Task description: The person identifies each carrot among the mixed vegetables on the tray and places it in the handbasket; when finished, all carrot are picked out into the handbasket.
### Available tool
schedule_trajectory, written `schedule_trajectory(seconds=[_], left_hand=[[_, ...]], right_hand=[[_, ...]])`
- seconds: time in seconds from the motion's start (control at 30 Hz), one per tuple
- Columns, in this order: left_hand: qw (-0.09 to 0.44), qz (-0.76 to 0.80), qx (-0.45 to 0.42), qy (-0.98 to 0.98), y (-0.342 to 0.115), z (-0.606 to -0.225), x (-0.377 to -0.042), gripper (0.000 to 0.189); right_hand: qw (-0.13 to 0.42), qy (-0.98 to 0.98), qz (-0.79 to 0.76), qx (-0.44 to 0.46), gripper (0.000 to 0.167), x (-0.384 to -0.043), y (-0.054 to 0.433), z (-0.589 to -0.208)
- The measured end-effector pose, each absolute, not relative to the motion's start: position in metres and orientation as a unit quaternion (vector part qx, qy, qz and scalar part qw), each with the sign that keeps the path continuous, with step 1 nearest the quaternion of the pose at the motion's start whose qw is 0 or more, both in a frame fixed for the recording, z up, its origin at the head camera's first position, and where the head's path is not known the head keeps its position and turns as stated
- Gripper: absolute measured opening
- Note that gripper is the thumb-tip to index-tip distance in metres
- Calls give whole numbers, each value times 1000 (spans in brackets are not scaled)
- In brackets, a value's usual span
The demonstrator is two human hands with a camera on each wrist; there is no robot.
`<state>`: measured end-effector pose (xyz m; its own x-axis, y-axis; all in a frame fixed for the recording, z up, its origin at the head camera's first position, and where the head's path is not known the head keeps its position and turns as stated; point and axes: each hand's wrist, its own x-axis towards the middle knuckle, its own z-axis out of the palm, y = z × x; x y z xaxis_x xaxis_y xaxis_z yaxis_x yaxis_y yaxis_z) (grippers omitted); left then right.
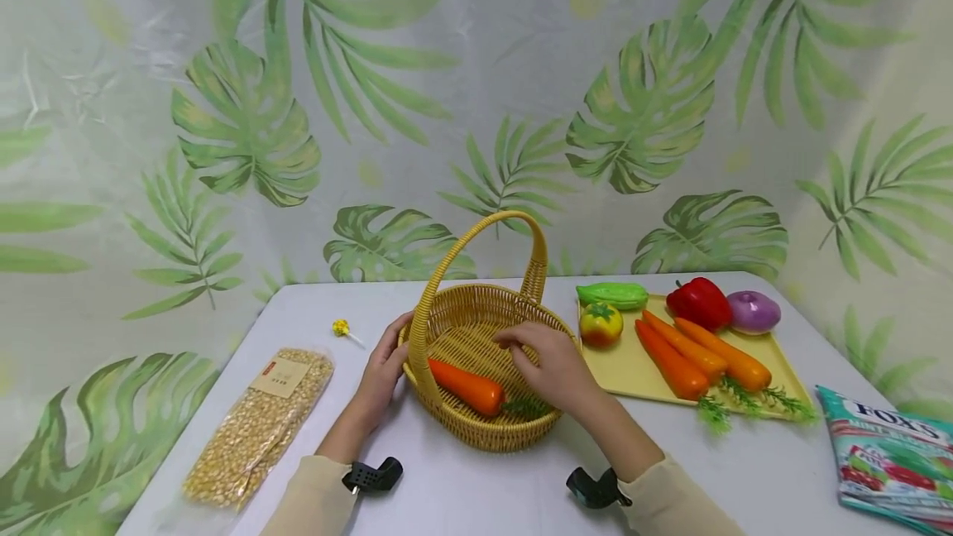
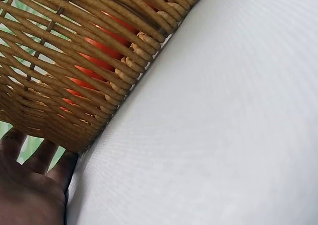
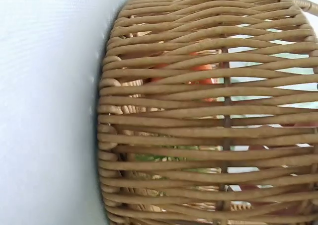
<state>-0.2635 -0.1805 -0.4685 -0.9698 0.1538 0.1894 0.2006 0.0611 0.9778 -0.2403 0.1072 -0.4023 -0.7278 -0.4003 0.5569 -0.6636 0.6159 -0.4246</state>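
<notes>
A yellow-brown wicker basket (image 1: 476, 435) with a tall arched handle (image 1: 476, 230) stands on the table. Inside it lies an orange toy carrot (image 1: 469, 387), its green leaves (image 1: 527, 408) toward the basket's right front. My left hand (image 1: 383, 362) rests against the basket's left side near the handle; in the left wrist view its fingers (image 2: 42, 158) lie along the woven wall. Over the basket's right half is my right hand (image 1: 554, 362), fingers loosely bent with nothing seen in them. The right wrist view shows mostly the basket's wall (image 3: 208, 120).
To the right, a yellow tray (image 1: 625, 383) bears several carrots (image 1: 670, 358), a tomato (image 1: 601, 325), a green bumpy vegetable (image 1: 614, 296), a red pepper (image 1: 700, 304) and a purple onion (image 1: 754, 313). A FOX'S candy bag (image 1: 889, 453), a kernel bag (image 1: 260, 428) and a lollipop (image 1: 341, 327) lie around.
</notes>
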Motion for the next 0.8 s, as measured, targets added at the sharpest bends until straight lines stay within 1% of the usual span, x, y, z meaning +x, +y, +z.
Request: schedule_trajectory(seconds=[0.17, 0.27, 0.4, 0.5, 0.73, 0.8], left_hand=[[22, -671, -111, -733, -180, -468, -264, 45], [25, -668, -111, -735, -180, -468, -264, 45], [27, -667, -115, -735, -180, -467, -264, 45], [26, -667, -115, -735, -180, -467, -265, 45], [22, -670, -108, -734, -179, -468, -265, 46], [21, -670, -106, -734, -179, -468, -265, 45]], right_hand=[[166, -863, 376, 292, 25, -241, 121, -391], [151, -859, 400, 281, 26, -242, 134, -380], [133, -871, 391, 267, 28, -243, 154, -366], [113, -885, 370, 260, 33, -246, 170, -361], [31, -909, 345, 233, 47, -252, 212, -352], [16, -915, 333, 226, 50, -252, 225, -352]])
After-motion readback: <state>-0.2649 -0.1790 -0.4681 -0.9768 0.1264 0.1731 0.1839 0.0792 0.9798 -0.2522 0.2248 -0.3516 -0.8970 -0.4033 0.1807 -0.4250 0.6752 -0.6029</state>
